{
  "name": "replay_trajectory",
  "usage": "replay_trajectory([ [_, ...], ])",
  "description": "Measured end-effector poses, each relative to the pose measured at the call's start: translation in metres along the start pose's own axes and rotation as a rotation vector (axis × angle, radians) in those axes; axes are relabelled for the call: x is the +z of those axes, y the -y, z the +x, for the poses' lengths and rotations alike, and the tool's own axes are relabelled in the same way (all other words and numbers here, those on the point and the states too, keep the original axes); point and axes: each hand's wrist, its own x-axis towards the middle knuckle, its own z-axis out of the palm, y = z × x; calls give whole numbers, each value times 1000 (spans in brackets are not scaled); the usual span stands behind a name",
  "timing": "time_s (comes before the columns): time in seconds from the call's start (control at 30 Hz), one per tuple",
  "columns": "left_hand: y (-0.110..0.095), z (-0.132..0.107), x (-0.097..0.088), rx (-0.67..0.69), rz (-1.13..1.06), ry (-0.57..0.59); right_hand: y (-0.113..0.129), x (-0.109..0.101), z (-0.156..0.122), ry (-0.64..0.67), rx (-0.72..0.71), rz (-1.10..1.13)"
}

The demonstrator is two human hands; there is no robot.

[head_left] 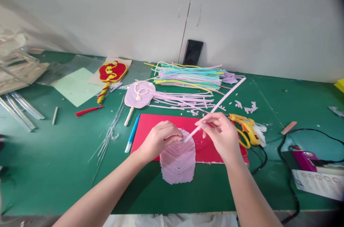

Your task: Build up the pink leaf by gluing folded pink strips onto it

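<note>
A pale lilac pipe cleaner [227, 96] slants up to the right above the table. My right hand [224, 135] pinches it partway along, between thumb and fingertips. At its lower end, the thumb and fingers of my left hand [162, 139] are closed together on the tip. Beneath both hands lies an oval lilac panel [177, 168], built of pipe cleaner rows in a V pattern. Its upper part rests on a red board [154, 123], and its lower part reaches past the board's near edge. My left fingers hide some of the panel's top.
Bundled coloured pipe cleaners [188, 78] and loose lilac ones [182, 101] lie behind the board. A lilac fan [139, 94], red fan [113, 71], blue pen [132, 134] and thin wires [110, 137] are leftward. A yellow glue gun [248, 126] and black cable [288, 180] are rightward.
</note>
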Motion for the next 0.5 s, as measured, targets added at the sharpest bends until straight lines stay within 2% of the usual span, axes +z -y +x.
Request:
replay_trajectory([
  [0.13, 2, 2, 2, -324, 118, -140, -21, -3, 15, 9, 65, -8],
  [0.2, 2, 1, 5, -449, 204, -132, -32, -1, 20, 7, 102, 13],
  [0.33, 6, -3, 13, -483, 364, 3, -48, 7, 22, -9, 138, 86],
  [0.5, 12, -4, 20, -461, 327, 24, -63, 12, 20, -32, 168, 156],
])
